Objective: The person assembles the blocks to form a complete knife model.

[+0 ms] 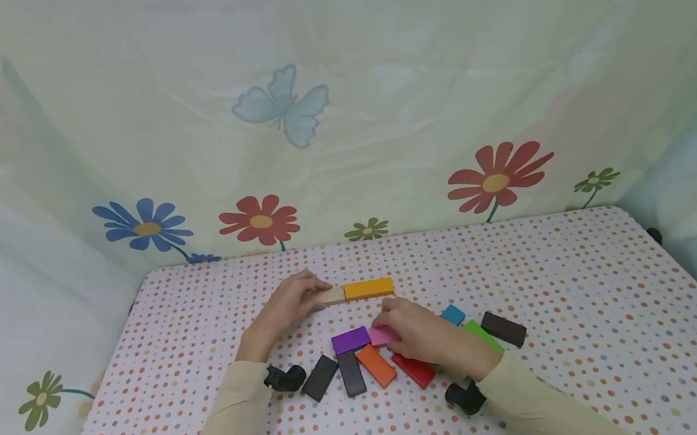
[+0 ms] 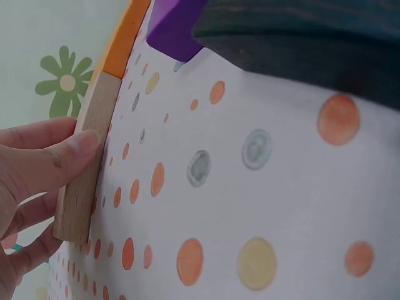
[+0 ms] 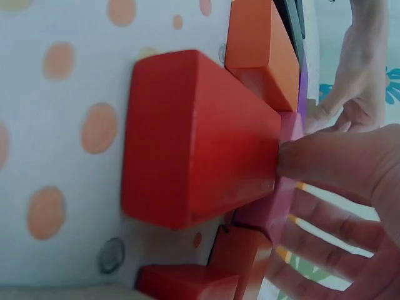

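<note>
My left hand (image 1: 290,302) pinches a plain wooden block (image 2: 94,134) between thumb and fingers. That block's end meets a yellow-orange block (image 1: 368,288), so the two form a straight row on the table. Closer to me, my right hand (image 1: 416,329) grips a pink block (image 1: 382,336), thumb on the near side and fingers on the far side. Beside the pink block lies a purple block (image 1: 350,340). A red block (image 3: 206,140) and an orange block (image 1: 376,366) lie just in front of it, the red one partly under my right hand in the head view.
Two dark blocks, one black (image 1: 320,378) and one dark grey (image 1: 351,373), lie left of the orange block. To the right are a blue block (image 1: 453,315), a green block (image 1: 484,337) and a dark brown block (image 1: 504,329). A dotted cloth (image 1: 205,322) covers the table; a flowered curtain (image 1: 373,98) hangs behind.
</note>
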`<state>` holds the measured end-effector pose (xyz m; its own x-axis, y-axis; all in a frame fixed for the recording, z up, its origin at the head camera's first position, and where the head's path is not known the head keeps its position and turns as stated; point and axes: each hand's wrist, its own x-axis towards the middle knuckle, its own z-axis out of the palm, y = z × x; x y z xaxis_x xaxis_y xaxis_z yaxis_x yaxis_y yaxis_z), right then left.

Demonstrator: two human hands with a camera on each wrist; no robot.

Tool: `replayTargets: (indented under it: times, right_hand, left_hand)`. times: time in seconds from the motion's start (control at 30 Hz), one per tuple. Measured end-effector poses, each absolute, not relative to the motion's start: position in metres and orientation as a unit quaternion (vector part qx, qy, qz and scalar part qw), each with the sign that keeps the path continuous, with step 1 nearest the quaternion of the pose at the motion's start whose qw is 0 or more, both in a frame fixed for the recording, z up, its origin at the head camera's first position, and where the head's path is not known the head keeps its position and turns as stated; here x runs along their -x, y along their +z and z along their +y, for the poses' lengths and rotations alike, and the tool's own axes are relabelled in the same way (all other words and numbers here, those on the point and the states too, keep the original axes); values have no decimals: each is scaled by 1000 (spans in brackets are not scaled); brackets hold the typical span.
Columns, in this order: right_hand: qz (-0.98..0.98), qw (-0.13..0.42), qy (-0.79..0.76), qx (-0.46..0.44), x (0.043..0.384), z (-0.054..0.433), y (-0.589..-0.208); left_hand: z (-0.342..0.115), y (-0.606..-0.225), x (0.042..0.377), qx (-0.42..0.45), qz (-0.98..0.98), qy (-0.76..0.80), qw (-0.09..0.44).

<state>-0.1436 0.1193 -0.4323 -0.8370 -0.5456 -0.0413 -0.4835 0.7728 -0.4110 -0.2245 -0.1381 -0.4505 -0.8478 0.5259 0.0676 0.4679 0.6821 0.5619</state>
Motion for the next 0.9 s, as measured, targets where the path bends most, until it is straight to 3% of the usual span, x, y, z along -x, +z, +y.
replayTargets:
  times: [0.47,0.9]
  right_hand:
    - [941,15,-228,248,168,154,-412]
    - [951,37,-213,220,203,190,-418]
  left_hand:
    - [-140,-454,226,-268,914,302,48]
    - [-140,-453,227,-269,915,297,54]
